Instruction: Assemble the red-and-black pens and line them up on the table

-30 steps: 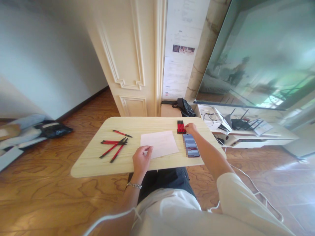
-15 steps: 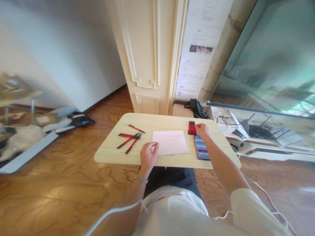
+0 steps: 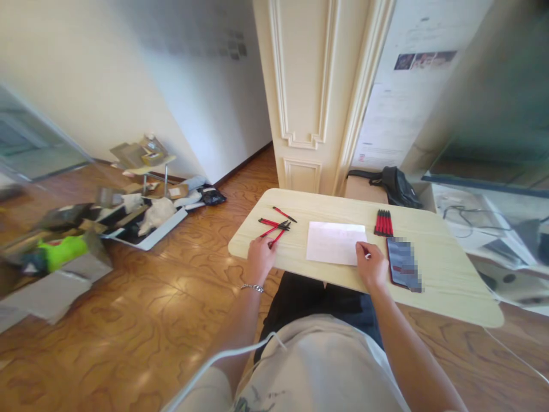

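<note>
Left hand (image 3: 260,257): knuckles up at the near left edge of the table, fingers bent over the near ends of the loose pens; whether it grips one cannot be told.
Right hand (image 3: 371,264): back up, fingers curled on the near right corner of the sheet of paper; a true pinch cannot be told.
Floor (image 3: 128,320): glossy brown wood with swirling grain, catching bright light.
Door (image 3: 313,86): cream, tall, with raised moulded panels, behind the table.
Table (image 3: 450,286): pale wood board, smooth and matt, with rounded corners, over the person's lap.
Clutter (image 3: 128,212): cardboard, bags and a shallow white tray heaped on the floor by the left wall, well apart from the table.
Bag (image 3: 397,186): black, soft and slumped, on a low ledge just beyond the table's far edge.
Sheet of paper (image 3: 335,242): white, flat, rectangular, at the middle of the table between the two hands.
Phone (image 3: 403,270): dark flat slab just right of the right hand, screen blurred.
Row of pens (image 3: 383,223): red and black, slim, packed side by side beyond the phone.
Loose pens (image 3: 274,226): red barrels with black tips, crossed in a small fan left of the paper.
Single pen (image 3: 283,214): same kind, lying alone just beyond the fan.
Bracelet (image 3: 252,287): thin silvery chain on the left wrist.
</note>
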The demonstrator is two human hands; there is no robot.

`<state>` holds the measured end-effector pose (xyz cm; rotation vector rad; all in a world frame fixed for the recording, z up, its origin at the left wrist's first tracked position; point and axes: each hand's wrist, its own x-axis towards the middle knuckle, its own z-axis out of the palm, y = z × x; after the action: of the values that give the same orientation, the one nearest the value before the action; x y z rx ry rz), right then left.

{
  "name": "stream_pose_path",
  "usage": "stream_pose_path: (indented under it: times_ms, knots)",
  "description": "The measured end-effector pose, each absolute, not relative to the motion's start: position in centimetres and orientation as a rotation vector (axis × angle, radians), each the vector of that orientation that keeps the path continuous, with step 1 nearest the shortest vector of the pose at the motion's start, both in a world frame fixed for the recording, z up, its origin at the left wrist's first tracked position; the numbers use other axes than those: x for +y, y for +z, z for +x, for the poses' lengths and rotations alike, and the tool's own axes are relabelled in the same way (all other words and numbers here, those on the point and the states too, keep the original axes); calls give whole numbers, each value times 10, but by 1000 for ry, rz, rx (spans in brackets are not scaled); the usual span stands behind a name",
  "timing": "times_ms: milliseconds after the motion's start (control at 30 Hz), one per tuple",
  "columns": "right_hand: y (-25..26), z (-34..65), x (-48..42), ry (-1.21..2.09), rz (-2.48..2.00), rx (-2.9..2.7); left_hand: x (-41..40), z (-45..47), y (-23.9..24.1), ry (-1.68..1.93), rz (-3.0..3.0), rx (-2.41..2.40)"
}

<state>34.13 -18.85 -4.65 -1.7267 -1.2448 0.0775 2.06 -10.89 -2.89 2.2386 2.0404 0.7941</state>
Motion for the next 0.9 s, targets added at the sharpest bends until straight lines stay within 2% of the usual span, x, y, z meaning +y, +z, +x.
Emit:
stream_pose_path:
  times_ms: [433,700,900]
  knots:
    - [-47,346,-189,162,-1712,-1173,-125,20,-7,534,2101,1926]
    - [-32,332,-197,120,-1668,-1223,-148,63,-1,833,1988,1617]
    - [-22,298,-191,514,-1531,-1259,-157,141,-8,1004,1816,1205]
